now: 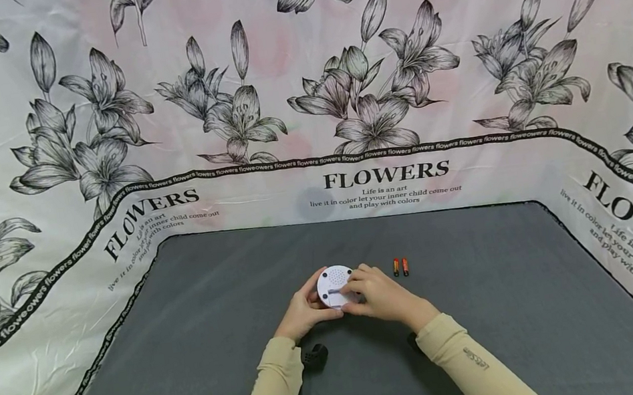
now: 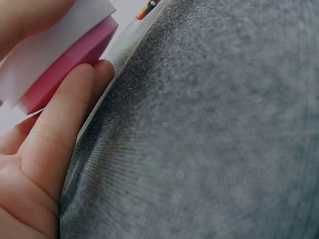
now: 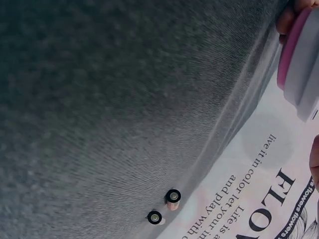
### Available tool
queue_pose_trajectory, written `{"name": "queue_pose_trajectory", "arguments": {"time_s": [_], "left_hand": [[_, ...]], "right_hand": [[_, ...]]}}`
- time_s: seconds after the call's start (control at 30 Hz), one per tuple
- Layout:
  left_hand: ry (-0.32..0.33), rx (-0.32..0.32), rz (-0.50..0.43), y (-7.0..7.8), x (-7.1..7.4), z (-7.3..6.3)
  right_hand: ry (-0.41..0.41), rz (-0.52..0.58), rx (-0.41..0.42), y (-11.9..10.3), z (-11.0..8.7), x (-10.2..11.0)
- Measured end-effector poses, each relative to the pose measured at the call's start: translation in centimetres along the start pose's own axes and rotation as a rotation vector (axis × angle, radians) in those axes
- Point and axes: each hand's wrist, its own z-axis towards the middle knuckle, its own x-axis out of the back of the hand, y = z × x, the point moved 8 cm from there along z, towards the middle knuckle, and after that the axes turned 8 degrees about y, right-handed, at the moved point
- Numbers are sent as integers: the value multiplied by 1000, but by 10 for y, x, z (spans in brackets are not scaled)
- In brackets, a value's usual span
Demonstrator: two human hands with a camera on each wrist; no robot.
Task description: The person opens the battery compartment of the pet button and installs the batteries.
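Note:
My left hand [image 1: 304,312] grips a round white device [image 1: 336,277] by its left edge, thumb at the near side. Its back faces up, with speaker holes, small dark spots round the rim and a recessed battery compartment [image 1: 334,299]. In the left wrist view the device's other side is pink [image 2: 70,64], with fingers supporting it. My right hand [image 1: 383,295] has curled fingers on the compartment and its thumb by the near rim; they partly hide the recess. Two orange-and-black batteries [image 1: 400,266] stand side by side on the cloth, just beyond my right hand.
A grey cloth [image 1: 204,348] covers the table. White fabric printed with black flowers [image 1: 369,95] rises behind and along both sides. A black object [image 1: 315,358] sits beneath my left wrist, and a dark piece [image 1: 413,342] shows beside the right cuff.

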Motion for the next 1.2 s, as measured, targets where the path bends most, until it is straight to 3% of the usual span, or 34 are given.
{"name": "queue_pose_trajectory", "arguments": {"time_s": [0.13,0.27,0.43,0.6,0.9,1.2], "left_hand": [[5,1,5,0,0,0],[23,-2,26,1,0,0],[50,-4,43,1,2,0],[63,-10,35,1,4,1],[61,4,15,0,4,0],[74,15,4,2,3,-1]], "right_hand": [[10,8,3,0,2,0],[60,36,-46,7,0,6],[171,12,-108,29,-12,28],[207,-69,-135,55,-32,46],[175,-150,-260,99,-69,68],[108,-256,-315,124,-93,78]]}}
